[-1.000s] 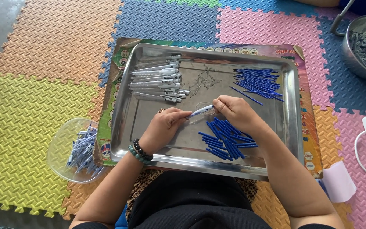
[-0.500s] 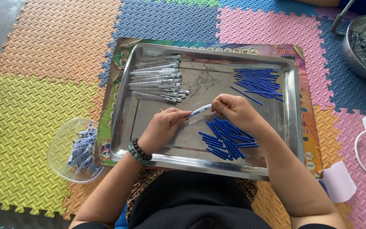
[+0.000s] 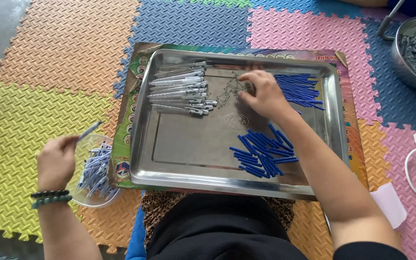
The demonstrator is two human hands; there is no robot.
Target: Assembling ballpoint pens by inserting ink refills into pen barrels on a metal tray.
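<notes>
**Hands split between bowl and tray**

At nine o'clock, the left hand is pinching a slim pen part between closed fingertips, holding it over the clear plastic bowl of similar pieces. The steel tray is lying at centre, with silver-white barrels stacked at eleven o'clock. At twelve, the right hand is resting fingers-down on what seem to be small springs, its grip narrow; whether it holds one I cannot tell. Blue tubes are lying at four o'clock, and more blue tubes at one.
</notes>
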